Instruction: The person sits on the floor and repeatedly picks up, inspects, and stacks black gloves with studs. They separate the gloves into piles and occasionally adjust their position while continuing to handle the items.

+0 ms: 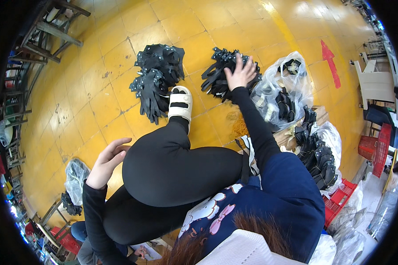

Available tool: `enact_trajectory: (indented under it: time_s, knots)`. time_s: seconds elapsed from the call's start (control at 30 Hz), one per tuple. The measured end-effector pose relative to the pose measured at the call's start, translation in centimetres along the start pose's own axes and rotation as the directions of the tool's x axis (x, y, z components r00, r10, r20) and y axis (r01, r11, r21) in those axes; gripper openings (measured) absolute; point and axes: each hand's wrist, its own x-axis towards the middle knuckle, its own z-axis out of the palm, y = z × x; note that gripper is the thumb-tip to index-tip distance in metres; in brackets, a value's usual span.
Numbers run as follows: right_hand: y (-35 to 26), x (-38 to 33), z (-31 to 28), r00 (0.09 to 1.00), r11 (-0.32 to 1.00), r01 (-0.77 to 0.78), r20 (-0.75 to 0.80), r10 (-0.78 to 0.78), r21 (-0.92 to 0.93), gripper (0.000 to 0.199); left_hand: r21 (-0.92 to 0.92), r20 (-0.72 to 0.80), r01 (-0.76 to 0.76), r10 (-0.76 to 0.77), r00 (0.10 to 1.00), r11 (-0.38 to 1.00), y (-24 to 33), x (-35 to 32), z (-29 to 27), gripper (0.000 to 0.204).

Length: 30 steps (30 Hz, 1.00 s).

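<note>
My right hand (241,75) is stretched out with its fingers spread over a pile of black strap-like pieces (219,73) dotted with small pale spots. Its palm faces down and I see nothing gripped in it; whether the fingertips touch the pile is hard to tell. A larger heap of similar black pieces (157,81) lies to the left, beside my white sandal (180,104). Near my raised knee, my left hand (108,161) hovers with fingers extended and nothing visible in it.
Right of the pile lies a clear plastic bag (274,101) with black pieces inside. Bundled black pieces (316,152) and a red crate (340,198) stand closer to my right side. Another plastic bag (76,179) sits at left. Wooden stools (53,33) line the far left.
</note>
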Motion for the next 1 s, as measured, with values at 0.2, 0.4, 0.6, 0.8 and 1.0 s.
enact_trajectory:
  time_s: [0.2,0.4,0.6,0.8,1.0]
  knots:
    - [-2.5,-5.1,4.2,0.918,0.909,0.334,0.303,-0.254,-0.250,0.075,-0.034,0.017,0.048,-0.048,0.999,0.998,-0.6,0.8,-0.1,0.037]
    - [-2.6,-3.7,7.3,0.852,0.844,0.374,0.503,-0.148,-0.385,0.061,-0.015,0.009,0.077,-0.077,0.997,0.997,-0.3,1.0,-0.2,0.038]
    - [-1.4,-3.2,8.8,0.792,0.801,0.422,0.603,-0.099,-0.424,0.052,-0.049,0.034,0.054,-0.053,0.998,0.997,-1.2,1.6,-1.0,0.037]
    - [0.2,-2.9,8.2,0.817,0.797,0.431,0.558,-0.145,-0.424,0.054,-0.060,0.007,0.054,-0.053,0.999,0.997,-1.8,1.7,-1.5,0.035]
    - [0.0,-2.5,7.6,0.803,0.815,0.434,0.574,-0.158,-0.383,0.053,-0.030,-0.013,0.048,-0.049,0.999,0.998,-2.9,1.6,-1.9,0.036]
